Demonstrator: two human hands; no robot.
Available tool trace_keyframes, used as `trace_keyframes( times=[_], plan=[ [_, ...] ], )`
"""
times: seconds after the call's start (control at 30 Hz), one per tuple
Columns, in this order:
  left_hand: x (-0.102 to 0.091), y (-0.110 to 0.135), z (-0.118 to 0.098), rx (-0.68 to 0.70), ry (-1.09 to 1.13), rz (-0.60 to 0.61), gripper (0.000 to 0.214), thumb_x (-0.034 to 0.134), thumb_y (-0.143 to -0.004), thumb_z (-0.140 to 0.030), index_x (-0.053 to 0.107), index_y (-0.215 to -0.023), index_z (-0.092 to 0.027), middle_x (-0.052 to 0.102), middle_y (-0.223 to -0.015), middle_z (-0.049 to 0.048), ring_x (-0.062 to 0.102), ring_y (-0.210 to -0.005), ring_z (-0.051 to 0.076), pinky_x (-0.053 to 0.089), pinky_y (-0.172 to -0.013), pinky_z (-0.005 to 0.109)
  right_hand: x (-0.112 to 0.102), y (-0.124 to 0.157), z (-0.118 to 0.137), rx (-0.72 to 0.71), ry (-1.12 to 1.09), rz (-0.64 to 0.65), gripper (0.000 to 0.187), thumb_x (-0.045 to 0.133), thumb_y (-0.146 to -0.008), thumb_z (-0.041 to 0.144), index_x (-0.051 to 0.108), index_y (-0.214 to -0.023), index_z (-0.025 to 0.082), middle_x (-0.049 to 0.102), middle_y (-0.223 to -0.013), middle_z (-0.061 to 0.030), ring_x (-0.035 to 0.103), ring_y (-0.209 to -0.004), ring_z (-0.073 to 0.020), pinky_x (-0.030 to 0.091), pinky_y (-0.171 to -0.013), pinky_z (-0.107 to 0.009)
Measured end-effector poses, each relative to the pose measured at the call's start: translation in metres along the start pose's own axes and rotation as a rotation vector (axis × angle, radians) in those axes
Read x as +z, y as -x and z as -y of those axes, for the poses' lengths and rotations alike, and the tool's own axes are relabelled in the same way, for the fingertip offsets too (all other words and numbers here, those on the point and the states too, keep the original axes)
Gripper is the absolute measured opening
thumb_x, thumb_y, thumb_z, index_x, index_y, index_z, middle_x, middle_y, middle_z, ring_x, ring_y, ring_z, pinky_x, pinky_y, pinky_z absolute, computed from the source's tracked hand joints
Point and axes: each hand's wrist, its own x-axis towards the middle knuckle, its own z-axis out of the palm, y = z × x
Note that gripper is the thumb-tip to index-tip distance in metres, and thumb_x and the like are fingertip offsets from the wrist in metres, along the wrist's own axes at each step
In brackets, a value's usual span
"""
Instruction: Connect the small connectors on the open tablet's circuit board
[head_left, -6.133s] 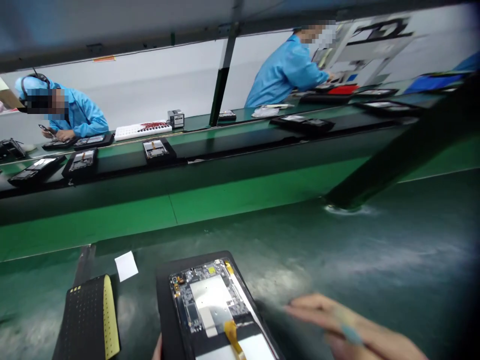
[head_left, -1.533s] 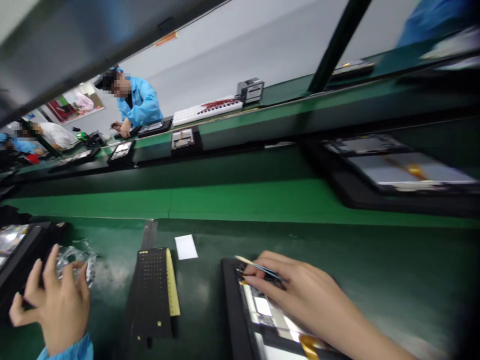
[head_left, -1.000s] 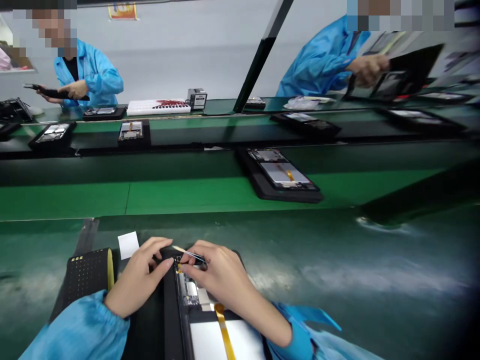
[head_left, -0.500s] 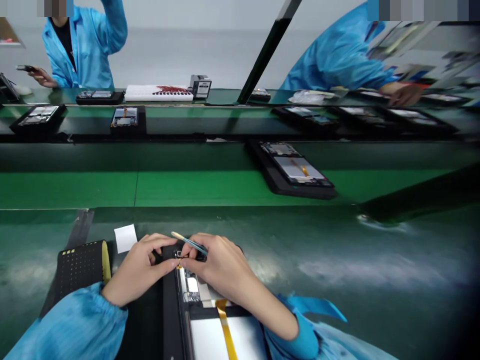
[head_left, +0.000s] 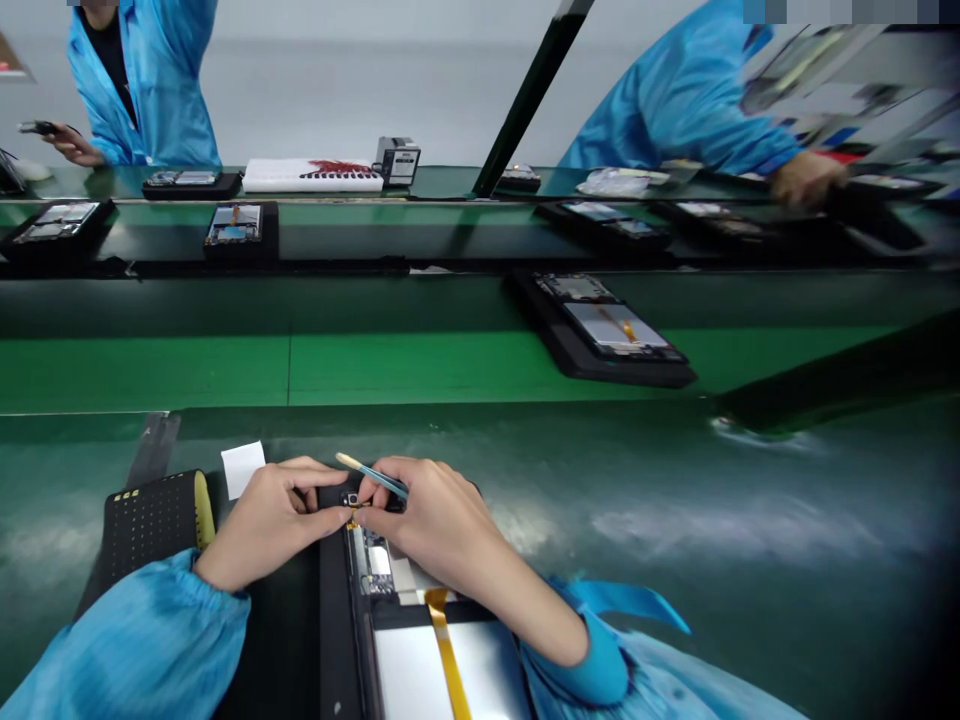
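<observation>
An opened tablet (head_left: pixel 401 615), with bare circuit boards, a silvery battery area and an amber ribbon cable (head_left: pixel 448 650), lies in a black tray (head_left: pixel 339 610) in front of me. My left hand (head_left: pixel 281 515) curls at its upper left corner, thumb and forefinger pressed there beside a small camera-like part (head_left: pixel 351 499). From the other side, my right hand (head_left: pixel 435 520) pinches at the same corner. Between its fingers runs a slim blue-grey stick tool (head_left: pixel 382 478) with a pale tip pointing up and left. What lies between the fingertips is too small to make out.
A black dotted strap (head_left: pixel 154 520) and white paper square (head_left: pixel 243 468) lie to the left. Beyond, a green belt (head_left: pixel 150 370) carries another opened tablet (head_left: pixel 615 322) in a tray. Several more sit on the far bench. A dark post (head_left: pixel 847 375) stands right; two people in blue work across.
The belt with its tablet has slid rightward. My hands keep their pose at the tablet's corner while the view shifts slightly. The far right co-worker's hand has moved, with a dark tray-like thing beside it.
</observation>
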Motion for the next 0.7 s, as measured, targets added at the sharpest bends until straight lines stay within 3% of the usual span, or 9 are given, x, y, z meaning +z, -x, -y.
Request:
trace_keyframes(
  times=[0.3,0.53,0.7],
  plan=[
    [-0.0004,-0.0021,0.0007,-0.044,0.003,0.012,0.032,0.067,-0.069,-0.035,0.074,-0.096,-0.019,0.06,-0.082,0.0024,0.04,-0.056,0.009,0.034,-0.047,0.022,-0.0051,-0.0028,0.0,0.002,-0.019,0.044,0.01,0.068,-0.066,0.014,0.066,-0.067,0.024,0.068,-0.062,0.0079,0.061,-0.06,-0.0142,0.032,-0.052,-0.023],
    [-0.0032,-0.0028,0.0014,-0.088,0.043,0.052,0.038,0.07,-0.066,-0.041,0.074,-0.096,-0.018,0.062,-0.091,0.0048,0.043,-0.059,0.011,0.038,-0.05,0.023,-0.0047,-0.0035,0.0002,0.009,0.008,0.044,0.009,0.068,-0.066,0.015,0.065,-0.067,0.024,0.069,-0.063,0.0078,0.06,-0.06,-0.0146,0.031,-0.051,-0.024],
    [-0.0028,-0.0023,0.0001,-0.09,0.041,0.037,0.033,0.069,-0.067,-0.036,0.074,-0.096,-0.019,0.061,-0.09,0.0036,0.043,-0.059,0.01,0.036,-0.05,0.023,-0.0062,-0.0053,0.0027,0.021,0.003,0.067,0.012,0.07,-0.064,0.013,0.064,-0.066,0.023,0.068,-0.063,0.0074,0.06,-0.06,-0.0148,0.031,-0.05,-0.024]
  ],
)
